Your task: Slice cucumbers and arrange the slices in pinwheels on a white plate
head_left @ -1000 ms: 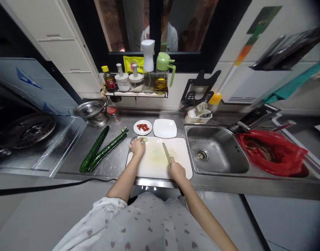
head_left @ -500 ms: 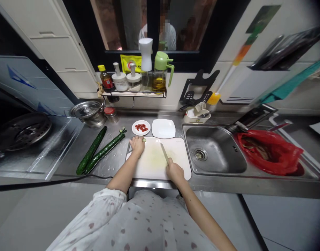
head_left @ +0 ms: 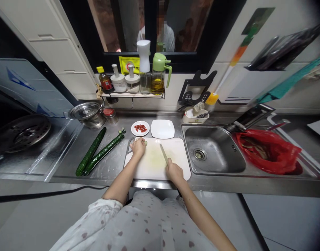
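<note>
A white cutting board [head_left: 175,157] lies on the steel counter in front of me. My left hand [head_left: 138,146] rests at the board's far left corner, fingers curled over small green cucumber pieces [head_left: 145,143]. My right hand [head_left: 174,171] is closed round the handle of a knife [head_left: 163,153], whose blade lies pointing away across the board. Two whole cucumbers [head_left: 97,151] lie on the counter left of the board.
Behind the board stand a small plate of red chilli bits [head_left: 140,128] and an empty white square plate [head_left: 162,129]. A sink [head_left: 211,153] is to the right, with a red bag [head_left: 269,150] beyond. A lidded steel pot [head_left: 86,113] and a stove sit to the left.
My left hand has closed further over the cucumber pieces at the board's far corner. The knife has barely moved. The view shifted slightly.
</note>
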`<state>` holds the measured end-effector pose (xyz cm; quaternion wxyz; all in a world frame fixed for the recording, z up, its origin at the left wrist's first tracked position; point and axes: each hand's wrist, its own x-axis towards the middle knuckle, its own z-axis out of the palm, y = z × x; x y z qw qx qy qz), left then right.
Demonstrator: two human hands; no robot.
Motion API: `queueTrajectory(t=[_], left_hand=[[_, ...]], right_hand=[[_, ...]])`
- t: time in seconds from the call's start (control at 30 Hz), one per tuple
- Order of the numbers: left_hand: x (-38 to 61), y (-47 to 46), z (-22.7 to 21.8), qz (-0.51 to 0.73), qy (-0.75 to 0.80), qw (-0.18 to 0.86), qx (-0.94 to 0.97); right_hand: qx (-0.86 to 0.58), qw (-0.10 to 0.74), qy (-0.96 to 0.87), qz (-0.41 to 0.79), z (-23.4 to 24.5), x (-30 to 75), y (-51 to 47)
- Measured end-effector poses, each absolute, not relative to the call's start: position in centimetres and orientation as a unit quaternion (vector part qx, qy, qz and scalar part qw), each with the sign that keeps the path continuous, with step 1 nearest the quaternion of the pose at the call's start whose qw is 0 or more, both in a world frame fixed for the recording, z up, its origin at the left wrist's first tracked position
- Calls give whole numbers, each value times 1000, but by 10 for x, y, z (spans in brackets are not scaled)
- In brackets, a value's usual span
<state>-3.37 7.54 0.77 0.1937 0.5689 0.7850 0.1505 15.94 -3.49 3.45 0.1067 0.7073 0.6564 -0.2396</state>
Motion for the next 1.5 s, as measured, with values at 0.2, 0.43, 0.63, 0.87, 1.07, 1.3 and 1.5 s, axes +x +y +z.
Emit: queueTrajectory(t=[0.2, 0.43, 0.63, 0.87, 1.07, 1.3, 1.5], left_hand=[[-17, 42, 7, 161, 752, 285, 573], [-7, 17, -4, 127, 735, 284, 603], [-9, 10, -6, 103, 734, 212, 637], [-12, 9, -9, 104, 736, 203, 637], [-13, 13, -7, 101, 742, 220, 624], [-12, 16, -7, 100, 747, 210, 623], [-12, 17, -6, 94, 748, 212, 622]], right_hand=[[707, 107, 657, -240, 36, 158, -34], [704, 101, 662, -236, 34, 160, -36], [700, 103, 668, -230, 34, 162, -36], [677, 107, 696, -217, 38, 167, -37], [629, 110, 745, -194, 48, 180, -45], [586, 149, 777, -176, 60, 193, -60], [570, 163, 787, -174, 61, 194, -63]])
